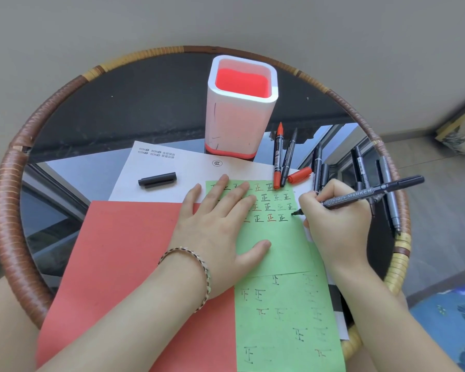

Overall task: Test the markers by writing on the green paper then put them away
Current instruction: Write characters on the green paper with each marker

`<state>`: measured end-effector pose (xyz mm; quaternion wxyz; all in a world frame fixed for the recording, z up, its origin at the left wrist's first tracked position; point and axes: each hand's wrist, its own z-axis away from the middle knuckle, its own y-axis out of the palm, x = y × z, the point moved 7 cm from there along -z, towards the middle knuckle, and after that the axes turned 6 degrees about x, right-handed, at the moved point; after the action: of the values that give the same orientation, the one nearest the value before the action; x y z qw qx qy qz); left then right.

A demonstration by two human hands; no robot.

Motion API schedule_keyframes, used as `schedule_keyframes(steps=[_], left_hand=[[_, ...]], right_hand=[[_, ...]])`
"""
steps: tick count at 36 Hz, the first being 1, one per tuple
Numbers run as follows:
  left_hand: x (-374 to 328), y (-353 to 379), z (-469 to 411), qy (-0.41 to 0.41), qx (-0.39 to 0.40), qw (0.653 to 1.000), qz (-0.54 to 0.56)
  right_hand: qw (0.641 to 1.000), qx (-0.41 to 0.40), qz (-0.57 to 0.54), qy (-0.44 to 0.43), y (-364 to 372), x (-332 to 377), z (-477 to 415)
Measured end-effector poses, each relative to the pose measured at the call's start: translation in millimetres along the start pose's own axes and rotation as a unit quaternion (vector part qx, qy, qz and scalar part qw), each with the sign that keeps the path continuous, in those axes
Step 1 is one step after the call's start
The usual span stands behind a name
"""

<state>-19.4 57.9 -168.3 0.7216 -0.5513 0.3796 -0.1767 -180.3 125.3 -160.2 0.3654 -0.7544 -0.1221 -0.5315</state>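
My left hand (220, 232) is lying open, pinning the green paper sheet (277, 253) flat, while my right hand (333, 221) is gripping the black double-ended marker (365, 196), writing near the tabletop's right edge.

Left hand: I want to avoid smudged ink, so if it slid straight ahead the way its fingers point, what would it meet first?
Probably the red and black markers lying just past the left hand fingertips, on the green paper's far edge.

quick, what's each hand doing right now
Left hand: open, flat on the green paper, holding nothing.
Right hand: closed around the black marker, tip at the paper.
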Motion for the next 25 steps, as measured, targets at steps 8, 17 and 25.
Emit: schedule_keyframes(steps=[8, 17, 25], left_hand=[[-0.6, -0.5, 0.3, -0.003, -0.002, 1.0, 0.003], [-0.5, -0.7, 0.5, -0.003, -0.001, 1.0, 0.009], [-0.4, -0.6, 0.6, -0.003, -0.002, 1.0, 0.012]], right_hand=[[1.0, -0.005, 0.006, 0.003, -0.5, 1.7, 0.9], [1.0, -0.02, 0.012, -0.003, -3.1, 5.4, 2.9], [1.0, -0.02, -0.016, -0.003, -5.3, 0.7, 1.5]])
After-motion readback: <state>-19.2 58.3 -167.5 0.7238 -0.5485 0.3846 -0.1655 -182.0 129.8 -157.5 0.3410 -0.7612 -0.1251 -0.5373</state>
